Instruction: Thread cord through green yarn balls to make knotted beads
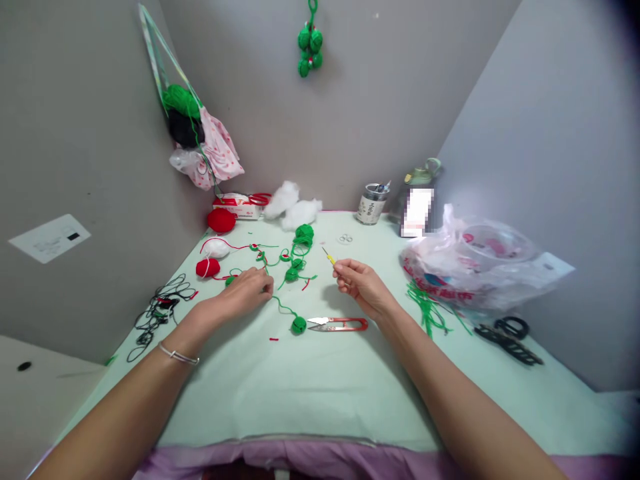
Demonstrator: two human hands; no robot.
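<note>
My right hand pinches a crochet hook with a yellow handle, its thin tip pointing up and left. Over the left middle of the table, my left hand has its fingers curled down and closed; what is between the fingertips is hidden. A strand of green yarn runs from beside those fingertips to a small green crocheted ball. Just right of that ball lie red-handled thread snips. Beyond my left hand are more green crocheted balls with red and green yarn ends, and a green yarn skein.
Red yarn balls, white stuffing and a tangled black cord lie left and back. At right are a plastic bag, green yarn scraps and a black hair clip. A pen can and phone stand behind.
</note>
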